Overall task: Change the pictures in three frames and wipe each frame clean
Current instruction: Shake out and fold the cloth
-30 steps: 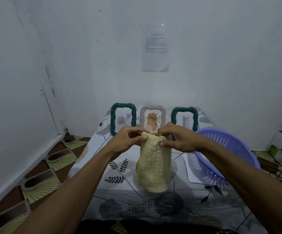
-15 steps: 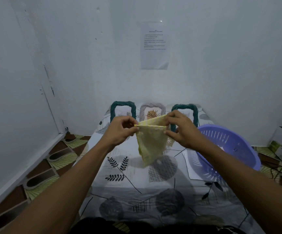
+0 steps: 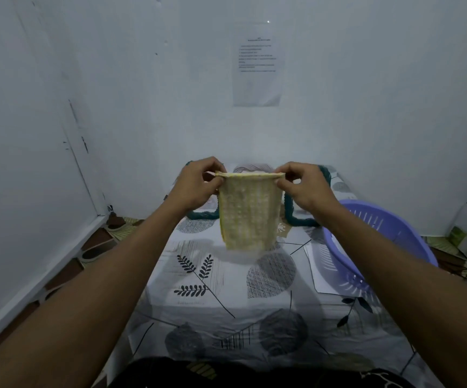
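Opened out the yellow cloth [image 3: 247,214] just now. One second back, hung bunched and thin, with the left grip [image 3: 198,182] and the right grip [image 3: 306,186] almost touching each other. Half a second back, hung twisted down to a point. Now pulled wide and flat, with the top edge tight like a line. Moved both grips apart to do that, and lifted them a bit higher too.

Pinched the top left corner of the cloth with curled fingers of the left grip. Pinched the top right corner the same way with the right grip. Clenched on the cloth, both of them, not let go.

Held the cloth up in the air, touching nothing under it. Hid most of the three frames behind the cloth. Spotted a green frame [image 3: 201,215] peeking out at the left side of the cloth, another green frame [image 3: 296,217] at its right side, and only the top of the middle frame [image 3: 251,167] above its top edge. Seen standing on the surface [image 3: 198,309], all three. Spotted the purple basket [image 3: 380,233] to the right of the cloth, well apart.

Probably got the cloth ready for wiping. No frame touched by the cloth, so no wiping going on at this moment. Could not tell new pictures from old ones inside. Next, most likely, needed to bring the cloth down to one frame and rub.
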Demonstrator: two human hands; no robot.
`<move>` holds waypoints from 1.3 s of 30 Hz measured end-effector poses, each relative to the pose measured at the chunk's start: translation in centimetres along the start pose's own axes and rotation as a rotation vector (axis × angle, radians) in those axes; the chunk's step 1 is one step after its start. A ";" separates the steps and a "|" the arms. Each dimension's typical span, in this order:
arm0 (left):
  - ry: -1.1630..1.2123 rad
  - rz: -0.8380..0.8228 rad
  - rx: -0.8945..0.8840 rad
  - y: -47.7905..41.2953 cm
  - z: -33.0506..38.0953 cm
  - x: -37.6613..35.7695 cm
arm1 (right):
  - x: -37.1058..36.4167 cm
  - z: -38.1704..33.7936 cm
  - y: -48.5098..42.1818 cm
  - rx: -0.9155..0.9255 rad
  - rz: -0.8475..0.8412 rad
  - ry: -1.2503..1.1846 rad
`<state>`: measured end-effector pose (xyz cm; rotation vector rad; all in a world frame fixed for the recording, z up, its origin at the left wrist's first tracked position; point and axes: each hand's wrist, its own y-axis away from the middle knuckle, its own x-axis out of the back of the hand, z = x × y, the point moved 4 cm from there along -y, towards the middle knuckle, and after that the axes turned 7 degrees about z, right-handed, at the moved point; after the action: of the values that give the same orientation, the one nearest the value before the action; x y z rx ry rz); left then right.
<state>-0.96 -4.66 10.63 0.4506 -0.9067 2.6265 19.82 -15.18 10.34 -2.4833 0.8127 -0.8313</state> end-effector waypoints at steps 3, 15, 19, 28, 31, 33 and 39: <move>-0.035 -0.014 -0.055 1.6 -0.5 -0.4 | 0.1 0.5 1.6 0.002 -0.058 -0.080; -0.066 -0.465 0.130 12.0 -11.1 -6.5 | -4.9 11.5 11.8 -0.117 -0.638 0.149; 0.030 -0.339 0.209 10.1 -11.1 -7.2 | -5.5 11.7 10.6 -0.087 -0.587 0.216; 0.133 -0.278 0.425 8.8 -13.6 -9.5 | -6.9 15.4 7.8 -0.383 -0.226 0.088; 0.023 -0.131 0.415 7.8 -14.5 -9.8 | -7.2 16.3 7.3 -0.406 -0.139 0.176; -0.035 -0.105 0.397 7.2 -14.7 -10.2 | -7.4 16.7 6.9 -0.420 -0.100 0.246; -0.210 -0.086 0.278 7.1 -15.0 -10.4 | -8.3 16.5 7.0 -0.344 -0.034 0.488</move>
<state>2.75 -2.49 -8.49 0.8284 -0.5644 2.6698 22.26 -12.24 -9.07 -2.6207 1.1604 -1.4509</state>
